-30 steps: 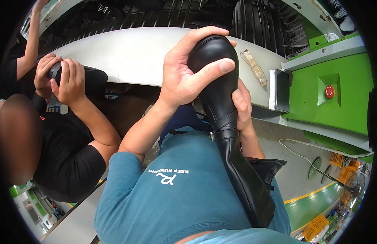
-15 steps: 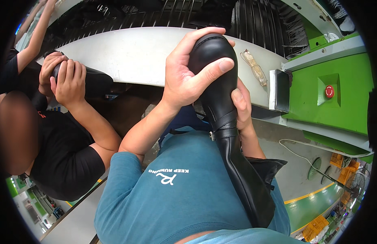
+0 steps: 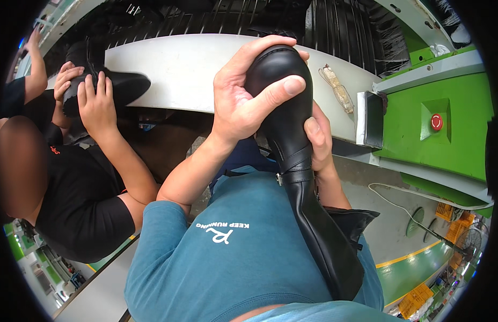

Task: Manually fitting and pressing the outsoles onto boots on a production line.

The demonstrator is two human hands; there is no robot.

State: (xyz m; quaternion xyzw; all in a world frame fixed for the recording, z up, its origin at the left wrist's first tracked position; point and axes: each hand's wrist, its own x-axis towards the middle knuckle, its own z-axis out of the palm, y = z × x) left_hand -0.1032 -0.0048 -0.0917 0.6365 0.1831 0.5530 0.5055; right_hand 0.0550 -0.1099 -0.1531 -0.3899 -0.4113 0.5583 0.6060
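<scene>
A tall black boot (image 3: 292,115) lies along my front, its rounded toe pointing away and its shaft resting against my blue-green shirt. A strap with a small metal buckle crosses it near the ankle. My left hand (image 3: 246,99) wraps the toe part, thumb across the upper and fingers reaching round the tip. On the boot's other side, my right hand (image 3: 317,137) grips from beneath, with the thumb showing along the edge and the other fingers mostly hidden behind the boot. A second dark piece of the boot (image 3: 348,222) hangs open beside the shaft.
A white worktop (image 3: 168,64) runs ahead, with black rollers or bars (image 3: 217,21) beyond. A wrapped tool-like bundle (image 3: 337,88) lies on it. Right stands a green machine (image 3: 437,145) with a red button (image 3: 436,122). At left, a co-worker holds another black boot (image 3: 123,88).
My hands and the boot stay nearly still, shifting very slightly left. The co-worker's boot has turned, its shaft now standing up and its sole side showing.
</scene>
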